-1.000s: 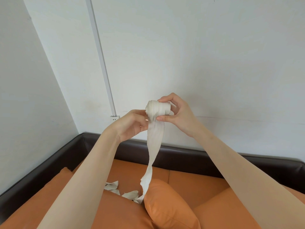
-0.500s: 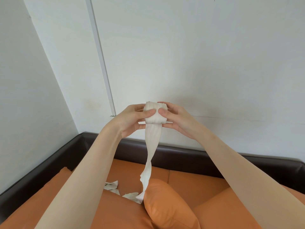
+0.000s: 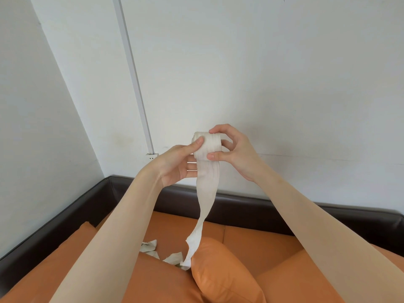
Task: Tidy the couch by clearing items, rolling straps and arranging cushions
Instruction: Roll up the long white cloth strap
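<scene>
1. Head view shows me a cream strap [image 3: 206,193] part-wound into a roll [image 3: 207,145], held up in front of the white wall [image 3: 284,73].
2. My right hand [image 3: 234,153] has a grip on the roll, thumb below and fingers curled over its top.
3. My left hand [image 3: 177,165] pinches the roll's left end with thumb on the front.
4. Loose strap hangs down to the orange couch [image 3: 262,243], its tail lying crumpled beside an orange cushion [image 3: 223,272].
5. I judge the rolling step is midway; next I'd turn the roll while keeping the hanging length flat and untwisted.
</scene>
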